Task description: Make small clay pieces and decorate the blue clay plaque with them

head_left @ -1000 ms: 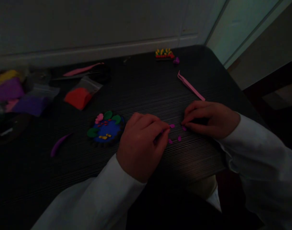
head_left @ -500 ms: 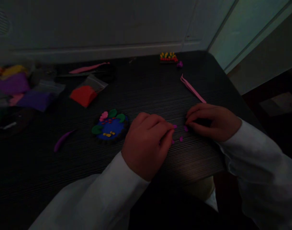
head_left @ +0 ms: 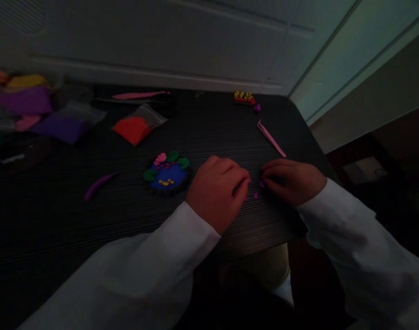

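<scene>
Head view: one loose purple bit (head_left: 255,195) is seen between the left hand (head_left: 218,195), pinched closed, and the right hand (head_left: 292,181), whose grip cannot be told.

The left arm (head_left: 137,270) is slanting up from the lower left, the left hand (head_left: 216,195) arching with thumb and forefinger meeting. The right arm (head_left: 357,238) is angling in from the right, the right hand (head_left: 292,181) curling, fingers pointing left, thumb tip lying near them.
</scene>
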Motion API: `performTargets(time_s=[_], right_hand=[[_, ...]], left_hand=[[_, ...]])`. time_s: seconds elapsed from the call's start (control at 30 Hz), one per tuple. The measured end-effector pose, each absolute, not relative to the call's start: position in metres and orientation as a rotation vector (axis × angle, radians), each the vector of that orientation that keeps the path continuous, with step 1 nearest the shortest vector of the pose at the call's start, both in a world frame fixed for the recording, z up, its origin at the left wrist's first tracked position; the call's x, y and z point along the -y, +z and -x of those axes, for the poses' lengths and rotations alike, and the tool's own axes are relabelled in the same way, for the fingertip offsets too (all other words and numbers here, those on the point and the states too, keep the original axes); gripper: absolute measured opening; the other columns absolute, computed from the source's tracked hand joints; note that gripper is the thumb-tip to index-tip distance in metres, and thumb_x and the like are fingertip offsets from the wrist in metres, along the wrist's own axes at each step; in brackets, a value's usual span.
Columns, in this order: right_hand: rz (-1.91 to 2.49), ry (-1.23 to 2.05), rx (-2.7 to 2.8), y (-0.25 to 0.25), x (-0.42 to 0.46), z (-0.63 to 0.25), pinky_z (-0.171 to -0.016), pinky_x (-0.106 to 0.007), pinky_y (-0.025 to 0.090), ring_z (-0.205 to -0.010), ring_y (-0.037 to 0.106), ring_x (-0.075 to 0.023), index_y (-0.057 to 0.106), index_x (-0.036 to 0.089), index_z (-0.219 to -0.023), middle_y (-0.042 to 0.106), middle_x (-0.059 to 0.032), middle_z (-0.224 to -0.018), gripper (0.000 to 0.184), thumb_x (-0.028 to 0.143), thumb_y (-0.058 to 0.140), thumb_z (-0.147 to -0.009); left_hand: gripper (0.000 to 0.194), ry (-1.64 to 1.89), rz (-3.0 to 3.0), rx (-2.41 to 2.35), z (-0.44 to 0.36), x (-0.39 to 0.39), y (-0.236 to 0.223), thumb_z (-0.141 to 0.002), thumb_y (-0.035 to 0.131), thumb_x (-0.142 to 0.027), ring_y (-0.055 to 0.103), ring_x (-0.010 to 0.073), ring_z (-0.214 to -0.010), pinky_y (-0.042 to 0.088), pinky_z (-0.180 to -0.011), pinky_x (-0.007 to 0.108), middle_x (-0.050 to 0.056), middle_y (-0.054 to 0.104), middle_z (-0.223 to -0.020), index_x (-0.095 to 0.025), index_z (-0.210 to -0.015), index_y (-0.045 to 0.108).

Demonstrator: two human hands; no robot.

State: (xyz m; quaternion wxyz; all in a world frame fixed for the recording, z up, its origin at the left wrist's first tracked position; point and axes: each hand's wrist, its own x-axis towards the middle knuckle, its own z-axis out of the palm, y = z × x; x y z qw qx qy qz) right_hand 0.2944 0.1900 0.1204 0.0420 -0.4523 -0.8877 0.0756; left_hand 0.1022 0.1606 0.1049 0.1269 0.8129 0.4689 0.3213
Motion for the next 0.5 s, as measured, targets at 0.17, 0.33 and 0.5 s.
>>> performTargets(time_s=[0.17,0.33,0.5], right_hand=[[1.427,0.184,2.726,0.1195,-0.1899,-0.2919,-0.071,-0.029,0.049,-0.083,0.06,-0.0178,0.063,0.018,-0.078,0.063,-0.0047,-0.095,0.016,0.022,0.05,-0.071],[1.435,0.161,2.739,0.1166,-0.191,-0.2917,-0.07,-0.028,0.049,-0.083,0.061,-0.0176,0.063,0.019,-0.076,0.063,-0.0042,-0.094,0.015,0.025,0.05,-0.072],[1.465,0.14,2.717,0.1168,-0.1906,-0.2904,-0.069,-0.028,0.048,-0.081,0.061,-0.0173,0.063,0.02,-0.074,0.063,-0.0032,-0.093,0.014,0.026,0.05,-0.071]], left_hand=[[0.017,0.957,-2.35,-1.369,-0.1029,-0.1604,0.1038,-0.079,0.044,-0.022,0.049,0.0164,-0.08,0.038,-0.075,0.032,0.003,0.059,-0.081,-0.017,-0.08,0.06],[0.016,0.957,-2.346,-1.343,-0.1045,-0.1606,0.1027,-0.079,0.044,-0.022,0.048,0.0166,-0.08,0.038,-0.074,0.032,0.003,0.059,-0.08,-0.017,-0.08,0.06],[0.016,0.988,-2.324,-1.345,-0.1047,-0.1604,0.102,-0.078,0.045,-0.022,0.048,0.0167,-0.08,0.038,-0.074,0.032,0.003,0.059,-0.08,-0.017,-0.079,0.06]])
